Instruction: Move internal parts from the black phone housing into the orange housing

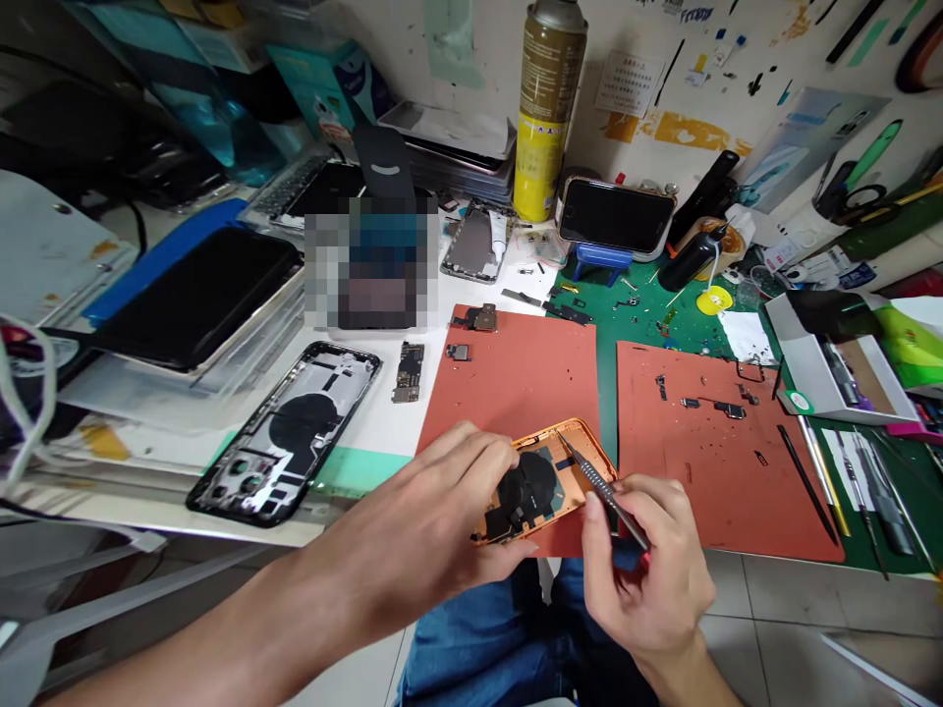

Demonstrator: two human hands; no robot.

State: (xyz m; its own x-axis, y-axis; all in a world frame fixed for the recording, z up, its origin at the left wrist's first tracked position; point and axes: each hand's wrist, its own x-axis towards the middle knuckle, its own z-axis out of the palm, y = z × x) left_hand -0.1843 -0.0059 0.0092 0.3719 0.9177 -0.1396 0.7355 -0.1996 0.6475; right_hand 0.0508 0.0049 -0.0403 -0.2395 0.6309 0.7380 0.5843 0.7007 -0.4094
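My left hand (468,506) grips an orange phone housing (571,491) by its left side, fingers over the top edge and thumb under the lower one. Inside the housing lies a round black pad (526,486). My right hand (652,565) is closed around a screwdriver (604,486) with a dark knurled shaft and a bit of red at its end. The tip touches or hovers just over the housing's upper inner edge; I cannot tell which. The housing is tilted over the front edge of a red-brown mat (516,378).
Left of my hands lie a black phone housing (295,422) and a logic board (409,373). Small parts (729,409) rest on a second mat (693,471). Tweezers and picks (859,481) lie at the right. Behind stand a spray can (549,118) and a propped phone (615,214).
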